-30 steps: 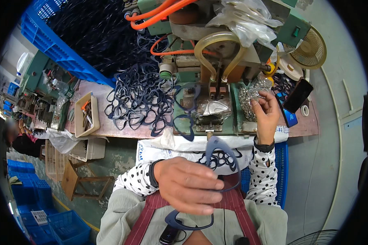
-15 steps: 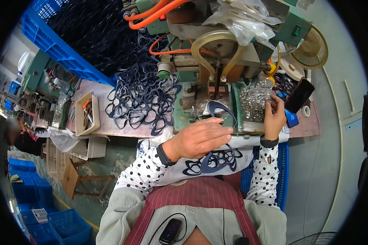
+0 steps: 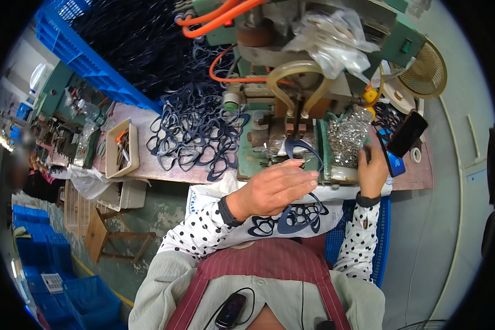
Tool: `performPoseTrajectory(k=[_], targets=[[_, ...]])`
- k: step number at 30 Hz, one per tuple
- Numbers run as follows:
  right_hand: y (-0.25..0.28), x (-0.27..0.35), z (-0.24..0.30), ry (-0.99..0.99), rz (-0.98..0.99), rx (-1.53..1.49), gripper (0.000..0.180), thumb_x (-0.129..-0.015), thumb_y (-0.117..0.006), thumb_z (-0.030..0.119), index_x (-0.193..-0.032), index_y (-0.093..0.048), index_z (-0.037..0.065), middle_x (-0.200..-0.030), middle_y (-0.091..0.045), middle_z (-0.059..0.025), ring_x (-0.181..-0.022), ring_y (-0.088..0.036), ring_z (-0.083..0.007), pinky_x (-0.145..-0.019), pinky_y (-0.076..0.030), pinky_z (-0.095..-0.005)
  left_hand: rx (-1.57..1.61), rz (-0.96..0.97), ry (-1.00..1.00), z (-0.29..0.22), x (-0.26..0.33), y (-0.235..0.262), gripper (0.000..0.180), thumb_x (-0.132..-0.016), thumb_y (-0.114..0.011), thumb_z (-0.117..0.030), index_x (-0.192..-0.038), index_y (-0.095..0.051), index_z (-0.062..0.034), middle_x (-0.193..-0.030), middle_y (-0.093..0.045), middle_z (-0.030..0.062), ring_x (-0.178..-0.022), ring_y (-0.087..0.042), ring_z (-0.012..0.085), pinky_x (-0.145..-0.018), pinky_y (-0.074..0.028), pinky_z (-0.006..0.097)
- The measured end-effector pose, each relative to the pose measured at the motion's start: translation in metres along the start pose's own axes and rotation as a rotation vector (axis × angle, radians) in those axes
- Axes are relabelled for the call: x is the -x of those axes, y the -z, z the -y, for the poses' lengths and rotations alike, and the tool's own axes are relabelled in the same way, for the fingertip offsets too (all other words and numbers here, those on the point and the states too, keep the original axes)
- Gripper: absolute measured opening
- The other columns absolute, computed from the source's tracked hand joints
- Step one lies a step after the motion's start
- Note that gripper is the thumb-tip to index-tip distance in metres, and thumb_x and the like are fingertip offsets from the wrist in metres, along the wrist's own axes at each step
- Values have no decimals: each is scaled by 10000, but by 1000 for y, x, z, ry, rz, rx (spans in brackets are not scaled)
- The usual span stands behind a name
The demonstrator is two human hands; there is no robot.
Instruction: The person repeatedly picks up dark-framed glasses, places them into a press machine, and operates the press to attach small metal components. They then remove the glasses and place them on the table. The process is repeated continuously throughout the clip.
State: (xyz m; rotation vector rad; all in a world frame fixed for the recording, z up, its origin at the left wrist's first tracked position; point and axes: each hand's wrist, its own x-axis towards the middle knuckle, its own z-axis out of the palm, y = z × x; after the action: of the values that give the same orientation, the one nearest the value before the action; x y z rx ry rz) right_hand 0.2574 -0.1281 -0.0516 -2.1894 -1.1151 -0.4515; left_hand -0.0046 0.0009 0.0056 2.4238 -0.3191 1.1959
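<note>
My left hand [image 3: 272, 190] is in front of the press, palm turned down, its fingers closed round a dark blue loop-shaped plastic piece [image 3: 309, 149]. That piece's upper curve rises beyond my fingertips, near the press's lower block [image 3: 291, 140]. My right hand [image 3: 373, 171] is at the right edge of a green tray [image 3: 341, 175] heaped with small shiny metal parts [image 3: 344, 143]. Its thumb and fingers are bent together there; anything pinched between them is too small to see. More dark blue loops [image 3: 308, 217] lie on the white cloth over my lap, below my left hand.
A pile of loops [image 3: 198, 132] covers the bench left of the press, below a tilted blue crate [image 3: 88, 60]. A cream tool box [image 3: 121, 148] stands farther left. At right are a phone [image 3: 407, 133], a tape roll [image 3: 416, 155] and a fan [image 3: 423, 69]. Another person sits far left.
My right hand has come down slightly, its fingers now lower at the tray's edge. My left hand keeps its hold on the loop. The whole view has shifted a little.
</note>
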Motion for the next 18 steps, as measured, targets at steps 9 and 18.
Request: performPoseTrajectory(k=[9, 18], targets=[[-39, -5, -14, -114, 121, -189, 150, -824, -701, 155, -836, -652, 13, -788, -654, -154, -715, -623, -326, -637, -477, -397, -72, 21, -7, -1, 7, -4, 390, -814, -581, -23, -1202, -618, -37, -1246, -609, 131, -1103, -606, 276, -1036, -444, 484], [-48, 5, -24, -210, -68, -389, 123, -895, -639, 147, -958, -650, 43, -794, -669, -100, -691, -644, -207, -638, -492, -329, -509, -359, 733, 44, 72, 31, 135, -803, -654, -12, -936, -668, -32, -849, -589, 126, -784, -571, 317, -700, -459, 369]])
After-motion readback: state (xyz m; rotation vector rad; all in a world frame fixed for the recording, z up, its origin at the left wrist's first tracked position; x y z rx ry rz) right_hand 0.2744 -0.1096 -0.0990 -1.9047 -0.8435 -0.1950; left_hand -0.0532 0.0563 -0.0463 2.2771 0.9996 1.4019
